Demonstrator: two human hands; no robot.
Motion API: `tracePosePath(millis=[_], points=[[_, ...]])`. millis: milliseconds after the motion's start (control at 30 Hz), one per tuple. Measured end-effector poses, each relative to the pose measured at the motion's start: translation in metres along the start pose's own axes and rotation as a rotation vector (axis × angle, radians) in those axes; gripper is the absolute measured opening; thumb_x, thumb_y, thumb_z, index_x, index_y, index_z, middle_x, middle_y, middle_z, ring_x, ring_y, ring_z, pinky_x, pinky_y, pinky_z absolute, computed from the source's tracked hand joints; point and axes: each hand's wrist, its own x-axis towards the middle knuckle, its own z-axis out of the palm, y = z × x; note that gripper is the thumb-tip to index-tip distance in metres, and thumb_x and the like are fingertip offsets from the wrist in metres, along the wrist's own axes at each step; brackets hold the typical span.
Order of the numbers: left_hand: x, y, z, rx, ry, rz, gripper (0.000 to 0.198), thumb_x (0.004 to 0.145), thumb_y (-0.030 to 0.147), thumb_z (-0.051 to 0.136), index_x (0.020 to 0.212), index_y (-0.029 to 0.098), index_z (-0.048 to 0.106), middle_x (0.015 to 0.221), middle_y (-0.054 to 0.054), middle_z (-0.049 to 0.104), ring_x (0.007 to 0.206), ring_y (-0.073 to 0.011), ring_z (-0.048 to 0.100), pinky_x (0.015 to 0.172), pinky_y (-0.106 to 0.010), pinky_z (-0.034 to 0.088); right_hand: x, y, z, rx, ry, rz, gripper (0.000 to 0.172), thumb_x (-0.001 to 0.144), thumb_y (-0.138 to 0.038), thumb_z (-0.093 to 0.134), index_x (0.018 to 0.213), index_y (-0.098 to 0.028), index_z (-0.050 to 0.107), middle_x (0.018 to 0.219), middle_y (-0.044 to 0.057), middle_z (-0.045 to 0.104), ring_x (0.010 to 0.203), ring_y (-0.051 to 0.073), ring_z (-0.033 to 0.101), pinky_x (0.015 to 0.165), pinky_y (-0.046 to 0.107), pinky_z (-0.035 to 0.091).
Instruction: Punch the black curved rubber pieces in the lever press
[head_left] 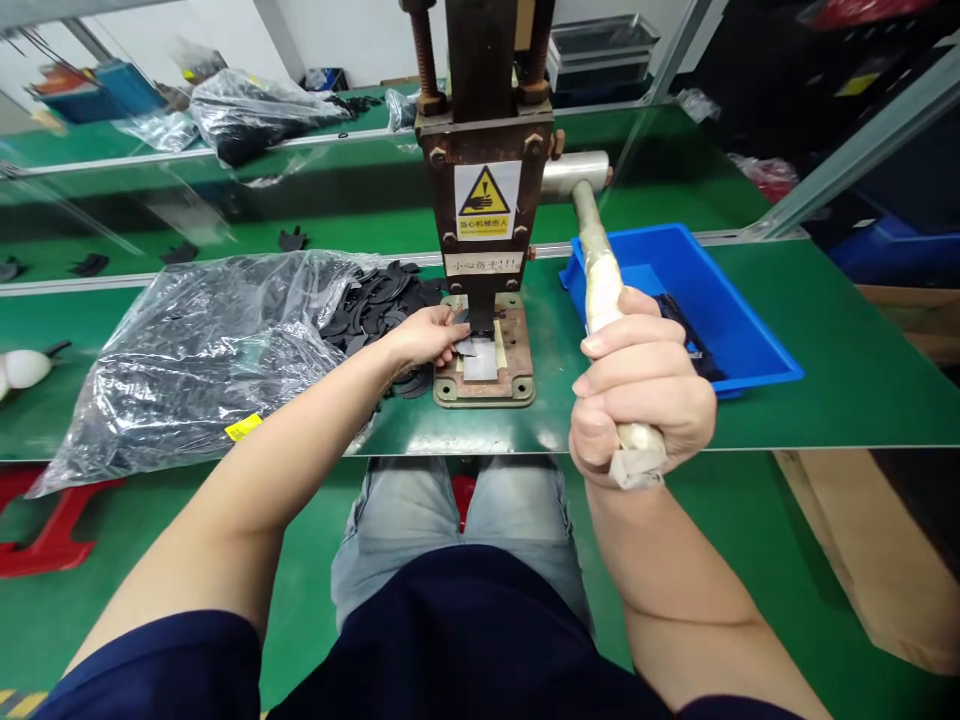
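A hand press (487,120) with a yellow warning sign stands at the middle of the green bench. My right hand (649,380) is wrapped round its lever handle (600,265), which is covered in pale tape and slants down towards me. At the press base (517,350), my left hand (429,337) pinches a small dark flat part (466,345) beside the ram, over a metal plate (480,362). The fingers hide much of that part. Just left of this hand lies a heap of black curved plastic parts (379,305), spilling from a clear plastic bag (202,350).
A blue bin (682,250) with black parts inside stands right of the press. Behind, a second green surface carries a few loose black parts (292,238) and another plastic bag (255,110). A white rounded object (26,368) sits at far left. Metal frame posts (862,130) rise at right.
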Motion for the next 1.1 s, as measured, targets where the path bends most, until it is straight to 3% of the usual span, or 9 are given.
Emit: tracePosePath(millis=[233,333,433,533,600,700,800,933,1100], points=[[0.004,0.015,0.007,0.061,0.025,-0.097,0.03,0.089,0.029,0.086,0.084,0.022,0.058,0.05,0.007,0.052,0.041,-0.0092,0.051,0.043,-0.019,0.037,0.001,0.001,0.008,0.007,0.096,0.002,0.035,0.092,-0.043,0.07,0.07,-0.027,0.049,0.063,-0.007,0.056,0.082,0.016,0.071,0.112,0.053,0.062],[0.003,0.013,0.011,0.029,0.032,-0.098,0.027,0.088,0.028,0.087,0.086,0.021,0.061,0.052,0.005,0.054,0.042,-0.0107,0.053,0.045,-0.021,0.039,0.001,0.004,0.007,0.011,0.064,-0.032,0.032,0.09,-0.042,0.072,0.071,-0.027,0.049,0.064,-0.007,0.056,0.081,0.017,0.071,0.11,0.054,0.062],[-0.002,0.01,0.005,-0.02,-0.022,-0.013,0.027,0.088,0.029,0.087,0.087,0.021,0.061,0.059,0.003,0.059,0.047,-0.011,0.057,0.047,-0.021,0.041,0.002,0.006,0.003,0.02,0.019,-0.06,0.028,0.09,-0.037,0.072,0.074,-0.026,0.052,0.067,-0.006,0.06,0.085,0.018,0.071,0.111,0.057,0.06],[-0.015,0.01,-0.019,-0.003,-0.1,0.155,0.019,0.091,0.03,0.081,0.093,0.019,0.066,0.077,-0.003,0.069,0.06,-0.0117,0.064,0.053,-0.021,0.046,0.002,0.007,0.0,0.039,-0.006,-0.072,0.023,0.088,-0.032,0.074,0.077,-0.025,0.055,0.071,-0.005,0.063,0.089,0.018,0.072,0.111,0.06,0.058],[-0.027,0.008,-0.045,0.104,-0.005,0.258,0.017,0.093,0.033,0.076,0.1,0.019,0.071,0.084,-0.004,0.071,0.068,-0.0129,0.066,0.059,-0.022,0.048,0.002,0.007,0.0,0.052,-0.014,-0.079,0.021,0.086,-0.029,0.075,0.079,-0.024,0.056,0.072,-0.005,0.064,0.09,0.019,0.073,0.112,0.061,0.057],[-0.045,-0.002,-0.083,0.453,0.223,0.297,0.02,0.091,0.038,0.076,0.1,0.02,0.076,0.088,-0.004,0.074,0.076,-0.017,0.066,0.071,-0.028,0.052,0.002,0.006,0.002,0.052,0.001,-0.065,0.022,0.086,-0.03,0.076,0.079,-0.025,0.055,0.071,-0.005,0.063,0.089,0.019,0.072,0.111,0.06,0.057],[-0.056,-0.018,-0.105,0.832,0.253,0.326,0.029,0.089,0.041,0.076,0.111,0.022,0.079,0.109,-0.008,0.077,0.098,-0.0245,0.07,0.091,-0.035,0.055,0.002,0.005,0.004,0.049,0.017,-0.045,0.027,0.088,-0.033,0.077,0.077,-0.024,0.053,0.07,-0.005,0.062,0.088,0.019,0.072,0.112,0.06,0.056],[-0.059,-0.035,-0.107,1.183,0.241,0.319,0.045,0.091,0.05,0.075,0.126,0.02,0.076,0.128,-0.014,0.073,0.123,-0.034,0.066,0.107,-0.042,0.05,0.003,0.006,0.003,0.052,0.015,-0.063,0.027,0.087,-0.035,0.077,0.077,-0.024,0.054,0.07,-0.005,0.063,0.088,0.019,0.072,0.111,0.06,0.056],[-0.055,-0.041,-0.097,1.297,0.26,0.274,0.052,0.089,0.058,0.077,0.125,0.021,0.077,0.131,-0.017,0.071,0.125,-0.0374,0.064,0.109,-0.045,0.049,0.003,0.007,0.001,0.038,-0.003,-0.062,0.025,0.087,-0.034,0.076,0.078,-0.025,0.055,0.07,-0.005,0.064,0.088,0.02,0.072,0.11,0.06,0.057]])
